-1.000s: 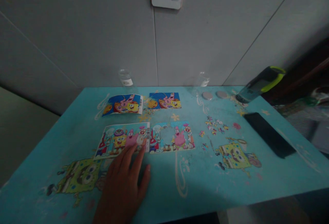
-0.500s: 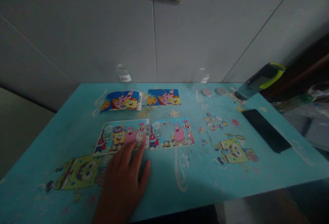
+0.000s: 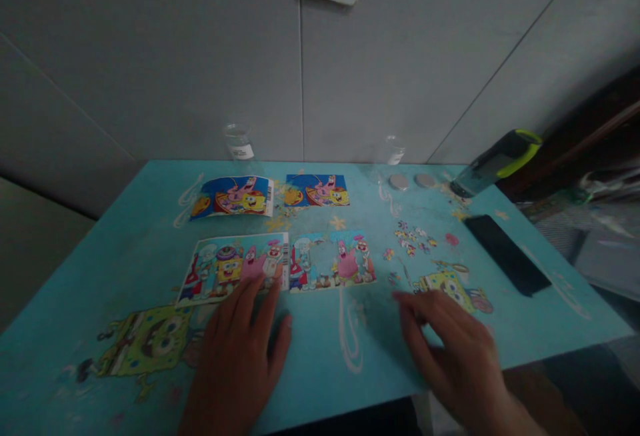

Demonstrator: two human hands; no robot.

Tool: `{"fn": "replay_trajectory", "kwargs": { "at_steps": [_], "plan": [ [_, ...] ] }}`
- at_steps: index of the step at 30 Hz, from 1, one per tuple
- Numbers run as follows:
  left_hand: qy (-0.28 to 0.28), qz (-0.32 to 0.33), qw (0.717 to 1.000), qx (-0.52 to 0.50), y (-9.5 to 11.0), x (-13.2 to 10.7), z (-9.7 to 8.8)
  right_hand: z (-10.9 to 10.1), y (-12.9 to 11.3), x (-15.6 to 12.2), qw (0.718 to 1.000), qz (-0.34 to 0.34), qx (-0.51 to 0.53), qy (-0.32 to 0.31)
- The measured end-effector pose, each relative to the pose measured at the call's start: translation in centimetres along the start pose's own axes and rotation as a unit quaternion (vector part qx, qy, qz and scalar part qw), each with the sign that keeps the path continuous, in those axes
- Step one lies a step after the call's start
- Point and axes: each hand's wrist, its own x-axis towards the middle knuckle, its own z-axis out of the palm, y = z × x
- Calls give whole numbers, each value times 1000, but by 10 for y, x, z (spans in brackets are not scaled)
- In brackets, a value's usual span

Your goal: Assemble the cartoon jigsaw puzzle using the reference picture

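My left hand (image 3: 243, 349) lies palm down with its fingers spread, the fingertips on the lower edge of a printed picture card (image 3: 205, 259) of cartoon figures. Touching that card's right side is a partly assembled jigsaw puzzle (image 3: 353, 263) of the same scene, with a gap in its upper middle. My right hand (image 3: 450, 349) hovers over the front right of the table, thumb and forefinger tips together; anything between them is too blurred to make out. Loose puzzle pieces (image 3: 413, 239) lie in a small heap beyond it, with a few stray ones closer by.
A curled picture card (image 3: 233, 196) and a completed-looking puzzle (image 3: 317, 191) lie farther back. Two clear jars (image 3: 243, 151) stand by the wall, and two round lids (image 3: 399, 182) lie at right. A dark phone (image 3: 507, 254) and a bottle (image 3: 493, 166) are on the right side.
My right hand has come into view from the lower right, over the table. My left hand stays on the card. The view has shifted slightly.
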Motion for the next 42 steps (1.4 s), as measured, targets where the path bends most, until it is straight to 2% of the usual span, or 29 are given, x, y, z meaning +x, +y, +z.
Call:
{"fn": "replay_trajectory", "kwargs": {
  "at_steps": [3, 5, 10, 15, 19, 26, 31, 37, 42],
  "plan": [
    [-1, -2, 1000, -3, 0, 0, 1, 23, 42, 14, 991, 101, -60, -58],
    [0, -4, 1000, -5, 0, 0, 0, 29, 58, 15, 983, 140, -72, -91],
    [16, -2, 1000, -13, 2, 0, -1, 29, 65, 19, 972, 188, -47, -131],
    [22, 0, 1000, -9, 4, 1, -2, 28, 68, 30, 967, 191, 5, -167],
    [17, -7, 1000, -11, 4, -1, -2, 27, 75, 32, 963, 211, -4, -170],
    [4, -19, 1000, -23, 5, -3, 0, 25, 81, 34, 961, 187, 34, -202],
    [4, -19, 1000, -24, 6, -2, 0, 27, 85, 33, 963, 206, 1, -176],
    [17, -12, 999, -26, 6, -2, -4, 23, 85, 36, 964, 192, 22, -184],
    [32, -2, 999, -27, 6, -2, -3, 21, 82, 36, 968, 188, 6, -163]
  ]
}}
